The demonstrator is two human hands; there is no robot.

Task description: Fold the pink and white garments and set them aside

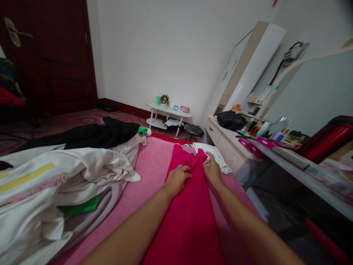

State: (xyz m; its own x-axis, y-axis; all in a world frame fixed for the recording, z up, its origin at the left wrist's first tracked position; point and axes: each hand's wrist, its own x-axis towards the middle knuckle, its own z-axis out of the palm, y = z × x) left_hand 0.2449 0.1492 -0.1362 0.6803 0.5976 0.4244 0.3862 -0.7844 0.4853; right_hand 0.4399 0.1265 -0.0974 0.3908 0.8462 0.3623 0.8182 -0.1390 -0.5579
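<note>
A bright pink garment (pixel 190 217) lies lengthwise on the pink bedspread (pixel 154 151), in a long narrow strip running toward me. Its exact kind does not show. My right hand (pixel 213 170) pinches its far right corner, with the fingers closed on the cloth. On the garment's left side rests my left hand (pixel 177 180), fingers apart and slightly bent, holding nothing. Just beyond the right hand is a folded white garment (pixel 220 158), partly hidden by the pink cloth and that hand.
White clothes (pixel 91 173) are heaped on the left, with black clothing (pixel 91 134) behind them. A dressing table (pixel 228 143) with bottles and a black bag (pixel 231 120) stands right. A small white table (pixel 168 109) and a round stool (pixel 193 129) stand beyond the bed.
</note>
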